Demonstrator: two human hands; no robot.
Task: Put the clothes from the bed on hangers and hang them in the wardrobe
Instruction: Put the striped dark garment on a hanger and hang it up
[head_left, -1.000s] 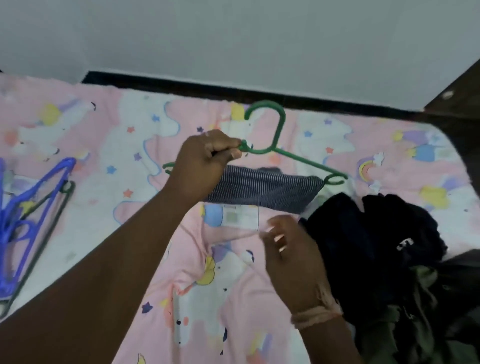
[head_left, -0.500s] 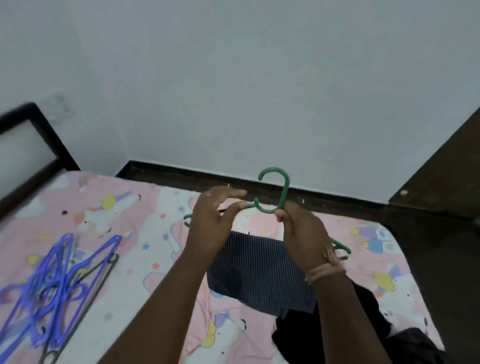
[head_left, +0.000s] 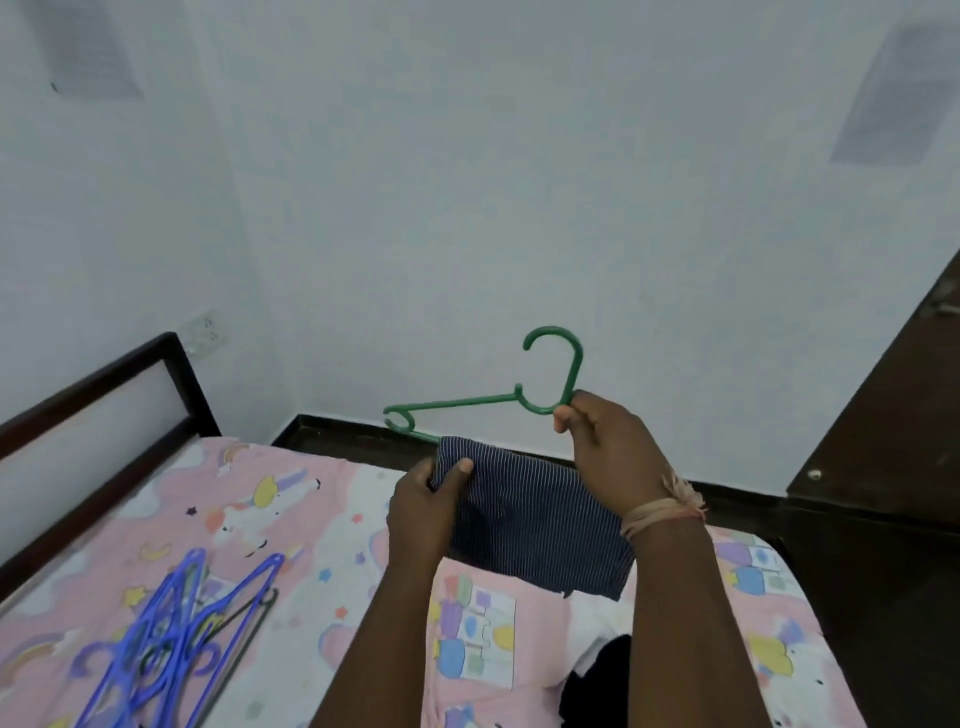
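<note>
- the right hand (head_left: 605, 441) is pinching the green hanger (head_left: 550, 387) at the base of its hook, fingers curled round it.
- the left hand (head_left: 428, 501) is gripping the striped cloth (head_left: 535, 525) draped on the bar, just below the right hand.
- judgement: keeping the hanger level and centring the cloth should stop it sliding off.
- half a second ago the left hand was up at the hook; now it is lower, on the cloth, and the bed (head_left: 322, 525) is sitting further below both hands.

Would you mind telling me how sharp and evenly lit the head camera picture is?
Head view: soft, even light with no glare; the green hanger and striped cloth are reasonably sharp; wide-angle distortion bends the bed frame and the wall corner; the blue hangers at the lower left look slightly smeared.
</note>
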